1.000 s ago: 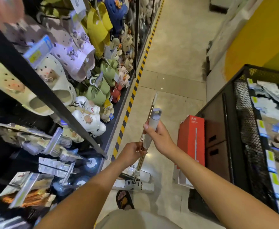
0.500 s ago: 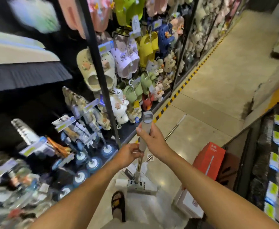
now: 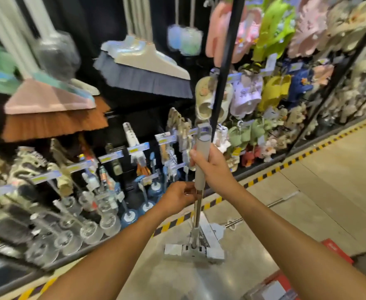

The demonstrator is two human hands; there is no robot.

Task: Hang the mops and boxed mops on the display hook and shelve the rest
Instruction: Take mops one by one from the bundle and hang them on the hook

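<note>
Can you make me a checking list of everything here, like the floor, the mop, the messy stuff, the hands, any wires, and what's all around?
Surface: beige tiled floor with a yellow-and-black striped edge line.
Job's things: mop held upright, its flat head at floor level; red box on the floor at right.
Clutter: a metal pole lying on the floor.
Grips: right hand wrapped round the grey handle; left hand pinching the metal shaft just below.
Cables: nothing seen.
Surroundings: brooms hanging above, toilet brushes on the low shelf, colourful clogs hanging to the right.
</note>
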